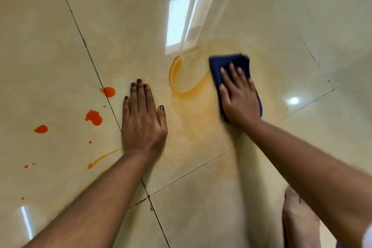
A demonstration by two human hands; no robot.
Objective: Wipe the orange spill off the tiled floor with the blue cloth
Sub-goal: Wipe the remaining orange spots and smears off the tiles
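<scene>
My right hand (239, 96) presses flat, fingers straight, on the folded blue cloth (225, 62), which lies on the glossy cream tiled floor (124, 26). Left of the cloth curves a smeared orange arc (177, 82), with a pale orange haze spreading below it. My left hand (143, 115) rests palm down on the tile, fingers straight, between the smear and several thick orange drops (93, 117) at the left. A thin orange streak (102, 158) runs beside my left wrist.
Dark grout lines (88, 52) cross the floor diagonally. A bare foot (300, 219) shows at the lower right, under my right forearm. A bright window reflection (185, 22) lies on the tile beyond the smear.
</scene>
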